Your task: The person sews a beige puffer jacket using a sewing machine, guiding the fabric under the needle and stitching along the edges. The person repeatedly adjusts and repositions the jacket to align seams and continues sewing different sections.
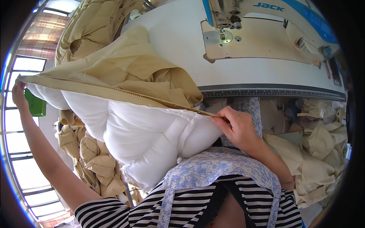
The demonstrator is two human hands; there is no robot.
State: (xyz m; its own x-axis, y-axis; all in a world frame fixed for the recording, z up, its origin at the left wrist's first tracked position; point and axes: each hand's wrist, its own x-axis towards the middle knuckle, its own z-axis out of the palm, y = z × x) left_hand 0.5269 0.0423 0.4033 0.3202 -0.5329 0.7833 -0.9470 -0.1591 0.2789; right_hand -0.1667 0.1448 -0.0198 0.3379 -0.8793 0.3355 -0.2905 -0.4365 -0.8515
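Observation:
A padded garment piece (140, 133) with white quilted filling and tan outer cloth (133, 68) is stretched between my two hands. Along its upper edge runs a tan zipper (114, 90), drawn nearly straight and sloping down to the right. My left hand (19, 94), far out at the left, is closed on one end of that edge. The other end is pinched between thumb and fingers of my right hand (237, 126), just in front of the table edge. The white filling hangs down toward my flowered apron (213, 167).
A sewing machine (266, 34) stands on the white table (171, 34), with a dark ruler strip (273, 92) along the front edge. Tan quilted garments (91, 26) lie at the back left, more (95, 159) below left. Tan cloth (319, 152) is heaped at the right.

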